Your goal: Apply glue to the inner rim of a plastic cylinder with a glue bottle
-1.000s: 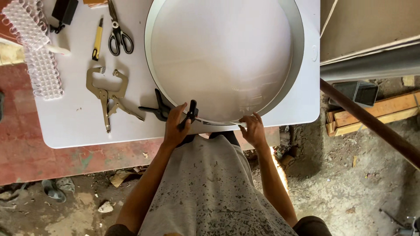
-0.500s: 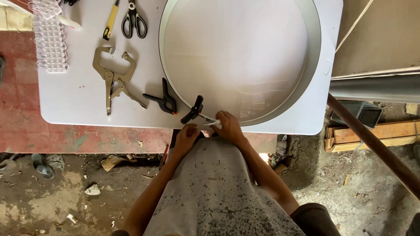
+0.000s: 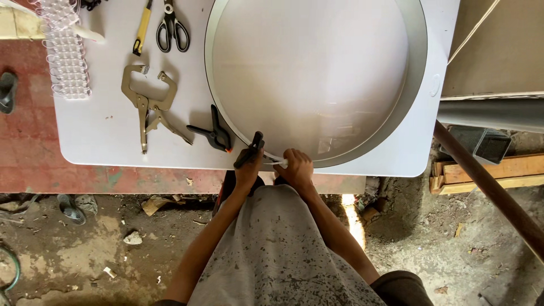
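Round metal-rimmed panel (image 3: 317,73) fills upper centre of head view, lying flat on white table (image 3: 102,136), its near rim at bottom centre of the tabletop where both hands work.

Head view: left hand (image 3: 248,170) curled around a black spring clamp (image 3: 250,150) at the rim, fingers closed on its handles. Right hand (image 3: 294,168) just beside it, fingertips pinched on a thin white strip (image 3: 279,163) at the rim edge. Panel looks wide, thin-walled, prob. light but floppy across its span; sheet-metal edge likely sharp, so best gripped on rim wall w/ both hands well apart.

Second black clamp (image 3: 212,133) lies left of rim; locking pliers (image 3: 148,110), scissors (image 3: 173,25), yellow-handled tool (image 3: 141,28), clear LED-type strips (image 3: 65,51) upper left. Table's near edge is close under the hands; panel nearly reaches right edge, little spare room there. Open tabletop left-centre.
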